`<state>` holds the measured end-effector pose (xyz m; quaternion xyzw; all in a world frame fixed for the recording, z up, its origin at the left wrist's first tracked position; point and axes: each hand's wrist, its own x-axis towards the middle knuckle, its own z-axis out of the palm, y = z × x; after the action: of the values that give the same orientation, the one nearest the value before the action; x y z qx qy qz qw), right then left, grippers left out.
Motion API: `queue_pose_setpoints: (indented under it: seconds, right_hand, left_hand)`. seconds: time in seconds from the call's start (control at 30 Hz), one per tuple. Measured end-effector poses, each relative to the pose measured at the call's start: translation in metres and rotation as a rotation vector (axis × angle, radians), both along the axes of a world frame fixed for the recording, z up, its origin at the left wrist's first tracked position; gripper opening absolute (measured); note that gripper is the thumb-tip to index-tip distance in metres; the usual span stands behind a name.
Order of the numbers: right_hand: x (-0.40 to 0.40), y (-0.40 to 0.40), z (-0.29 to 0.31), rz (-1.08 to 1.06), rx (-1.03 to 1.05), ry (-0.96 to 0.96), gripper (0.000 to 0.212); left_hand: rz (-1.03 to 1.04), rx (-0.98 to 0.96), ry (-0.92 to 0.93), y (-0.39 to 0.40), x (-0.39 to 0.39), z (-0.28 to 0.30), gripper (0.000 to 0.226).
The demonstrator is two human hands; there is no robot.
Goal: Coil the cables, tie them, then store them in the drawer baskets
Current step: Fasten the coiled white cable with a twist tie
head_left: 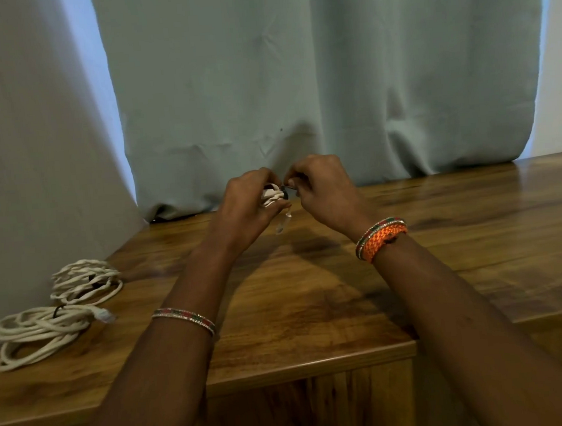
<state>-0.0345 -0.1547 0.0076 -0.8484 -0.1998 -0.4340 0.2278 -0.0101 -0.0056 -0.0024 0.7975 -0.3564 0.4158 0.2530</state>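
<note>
White cable (271, 196) is sitting bunched up in the left hand (250, 204), whose fingers are curling round it above the desk (313, 294). Just beside it, on the right, the right hand (325, 192) is pinching a small dark tie (288, 189) against the bundle. Both hands are almost touching, so the tie probably only needs to go round the middle of the bunch. One clear plug (282, 224) is hanging down. Two tied coils (62, 310) are lying far off to the left.
</note>
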Motion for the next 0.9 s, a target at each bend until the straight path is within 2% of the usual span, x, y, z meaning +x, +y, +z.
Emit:
queue_pose_setpoints:
  seconds: [0.1, 0.3, 0.47, 0.63, 0.9]
  right_hand:
    - [-0.0009, 0.0003, -0.0003, 0.022, 0.108, 0.024, 0.015]
    - [-0.0046, 0.002, 0.0008, 0.052, 0.305, 0.033, 0.01]
    - [-0.0021, 0.0024, -0.0015, 0.068, 0.31, 0.038, 0.017]
    - [-0.0015, 0.0015, -0.0024, 0.077, 0.356, 0.048, 0.008]
    - [0.0, 0.0022, -0.0022, 0.044, 0.333, 0.051, 0.015]
  left_hand:
    - [-0.016, 0.001, -0.005, -0.0031, -0.0024, -0.0006, 0.026]
    - [-0.049, -0.123, 0.01, -0.0043, -0.0044, 0.0006, 0.026]
    - [-0.048, -0.1, -0.011, -0.005, -0.0027, -0.0001, 0.026]
    - [-0.06, -0.099, -0.036, -0.0042, -0.0023, -0.0006, 0.024]
    - [-0.061, -0.058, -0.056, -0.0042, -0.0007, -0.0014, 0.025]
